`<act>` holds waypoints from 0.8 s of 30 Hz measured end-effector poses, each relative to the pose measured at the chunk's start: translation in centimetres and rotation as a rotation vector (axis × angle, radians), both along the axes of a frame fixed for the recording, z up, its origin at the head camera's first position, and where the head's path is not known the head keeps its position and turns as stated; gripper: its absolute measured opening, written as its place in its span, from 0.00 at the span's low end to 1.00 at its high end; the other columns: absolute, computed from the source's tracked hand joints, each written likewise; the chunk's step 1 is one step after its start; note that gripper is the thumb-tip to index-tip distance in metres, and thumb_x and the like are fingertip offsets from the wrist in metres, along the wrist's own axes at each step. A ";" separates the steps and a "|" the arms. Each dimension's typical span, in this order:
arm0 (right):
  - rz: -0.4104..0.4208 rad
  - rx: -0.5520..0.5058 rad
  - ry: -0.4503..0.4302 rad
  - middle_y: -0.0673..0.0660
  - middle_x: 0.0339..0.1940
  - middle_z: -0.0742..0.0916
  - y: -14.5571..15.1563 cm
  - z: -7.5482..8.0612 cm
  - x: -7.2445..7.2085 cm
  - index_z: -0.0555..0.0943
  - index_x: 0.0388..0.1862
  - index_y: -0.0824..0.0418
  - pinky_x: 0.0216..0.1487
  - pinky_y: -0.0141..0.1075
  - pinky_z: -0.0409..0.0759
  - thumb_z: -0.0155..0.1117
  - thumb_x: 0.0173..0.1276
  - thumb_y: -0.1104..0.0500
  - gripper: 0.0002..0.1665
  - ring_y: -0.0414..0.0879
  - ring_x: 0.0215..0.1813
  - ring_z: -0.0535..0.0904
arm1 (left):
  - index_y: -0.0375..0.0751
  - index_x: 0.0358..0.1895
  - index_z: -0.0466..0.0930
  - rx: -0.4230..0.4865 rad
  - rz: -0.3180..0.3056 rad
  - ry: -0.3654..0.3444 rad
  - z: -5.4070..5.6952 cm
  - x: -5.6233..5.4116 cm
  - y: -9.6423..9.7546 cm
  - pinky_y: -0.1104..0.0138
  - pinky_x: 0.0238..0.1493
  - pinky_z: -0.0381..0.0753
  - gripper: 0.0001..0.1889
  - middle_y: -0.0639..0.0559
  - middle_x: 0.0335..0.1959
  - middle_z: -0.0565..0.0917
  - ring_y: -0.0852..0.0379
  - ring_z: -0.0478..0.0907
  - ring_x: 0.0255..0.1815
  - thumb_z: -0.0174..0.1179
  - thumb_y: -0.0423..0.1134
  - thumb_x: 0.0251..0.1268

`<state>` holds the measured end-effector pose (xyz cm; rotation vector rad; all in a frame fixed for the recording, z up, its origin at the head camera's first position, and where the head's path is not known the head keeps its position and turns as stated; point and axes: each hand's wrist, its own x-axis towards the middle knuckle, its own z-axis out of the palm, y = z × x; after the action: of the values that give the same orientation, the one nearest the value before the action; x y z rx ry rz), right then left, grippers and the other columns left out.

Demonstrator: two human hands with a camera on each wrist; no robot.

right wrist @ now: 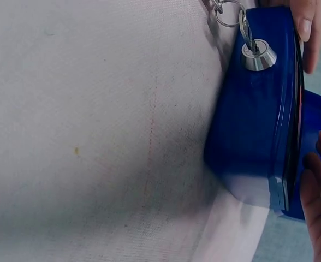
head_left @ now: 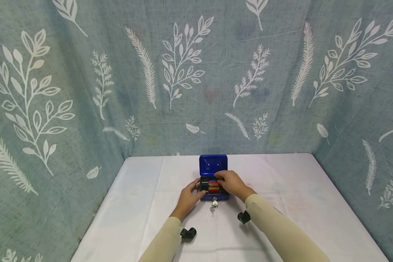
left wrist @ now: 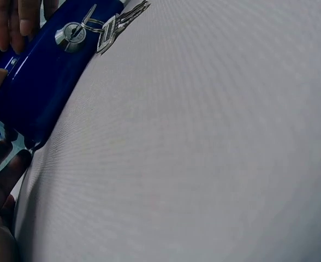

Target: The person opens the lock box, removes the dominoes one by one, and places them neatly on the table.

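Two pale sleeves (head_left: 278, 225) lie nearest the head camera, set against one leaf-print curtain (head_left: 216, 72) and one white-covered table (head_left: 275, 167). The blue box (left wrist: 40, 87) is seated toward the rear of the table, with its lid (head_left: 213, 162) raised at the back. The left hand (head_left: 187, 199) braces the left end: fingers loosely extended along the outer wall, thumb on the front rim, nothing clenched. The right hand (head_left: 233, 183) is bent over the right part of the black tray (head_left: 203, 181), thumb and fingertips close together; whether anything is pinched between them cannot be told.

For sound work inside the tray, the left hand should press only enough to prevent the box from sliding. The right hand should approach from above, handle one piece at a time, and keep the knuckles clear of the lid.

Count, in descending size: one box, one lid, two hands, one tray, two black wrist units (head_left: 189, 233); several red, green and blue strips (head_left: 213, 186) in the tray, too small to number reliably; one silver lock (right wrist: 259, 55) on the front; one key ring (right wrist: 227, 26); at least two keys (head_left: 212, 210), one seated in the lock.
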<state>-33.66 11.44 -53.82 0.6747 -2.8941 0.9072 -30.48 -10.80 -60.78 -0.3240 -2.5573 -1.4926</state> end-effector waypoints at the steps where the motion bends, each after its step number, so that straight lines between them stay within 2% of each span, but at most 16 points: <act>1: 0.005 0.012 0.002 0.53 0.48 0.86 -0.1 0.0 0.0 0.83 0.54 0.59 0.56 0.44 0.77 0.66 0.66 0.63 0.17 0.46 0.51 0.81 | 0.47 0.69 0.72 0.001 0.000 -0.002 0.0 0.0 0.0 0.50 0.66 0.65 0.34 0.45 0.59 0.80 0.48 0.76 0.60 0.69 0.50 0.57; 10: 0.056 0.131 0.053 0.53 0.47 0.87 -1.1 0.4 -0.3 0.86 0.49 0.58 0.56 0.44 0.76 0.67 0.66 0.61 0.13 0.47 0.51 0.81 | 0.46 0.68 0.72 0.021 -0.007 0.004 0.0 0.0 0.0 0.50 0.65 0.66 0.34 0.46 0.61 0.78 0.49 0.76 0.59 0.69 0.49 0.58; 17: 0.070 0.174 0.011 0.53 0.51 0.86 -1.7 0.5 -0.5 0.85 0.53 0.56 0.60 0.46 0.74 0.66 0.67 0.59 0.16 0.50 0.56 0.79 | 0.44 0.67 0.73 0.020 -0.016 0.032 0.0 0.0 -0.1 0.49 0.64 0.68 0.33 0.43 0.60 0.79 0.46 0.77 0.58 0.69 0.48 0.58; 24: 0.090 0.210 0.016 0.53 0.51 0.86 -2.1 0.0 -0.8 0.84 0.54 0.56 0.60 0.46 0.74 0.64 0.68 0.59 0.16 0.50 0.56 0.79 | 0.45 0.67 0.73 0.018 -0.025 0.042 -0.3 0.0 -0.2 0.50 0.63 0.69 0.33 0.45 0.60 0.79 0.48 0.77 0.58 0.68 0.49 0.59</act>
<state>-34.45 9.30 -53.79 0.8280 -2.9935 0.6055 -30.52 -11.01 -61.09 -0.3825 -2.5147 -1.5006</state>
